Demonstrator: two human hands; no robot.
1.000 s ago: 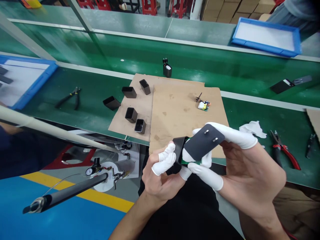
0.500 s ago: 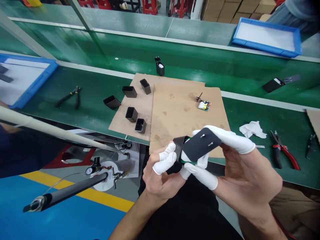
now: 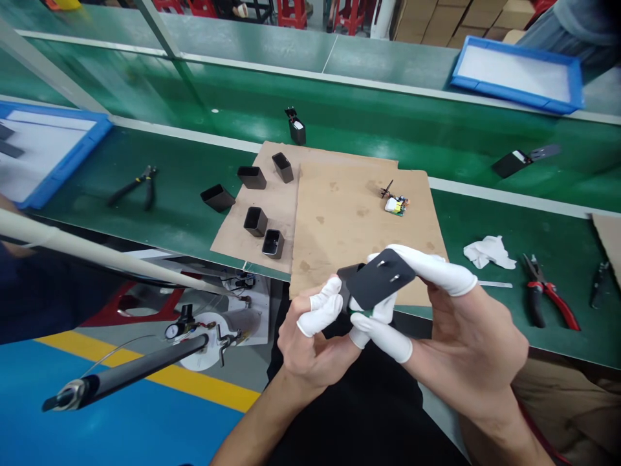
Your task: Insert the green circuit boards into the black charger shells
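The black housing is mostly hidden behind the flat pronged cover and the left hand, whose fingertips cover its lower end. A green sliver under the cover is too small to identify. Beyond the cover, the small part on the cardboard is too tiny to make out. The blue tray far left of the cover is cut by the picture's edge.

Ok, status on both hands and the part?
Left hand on black housing. Right hand pinching pronged cover against it. Nothing in the way.
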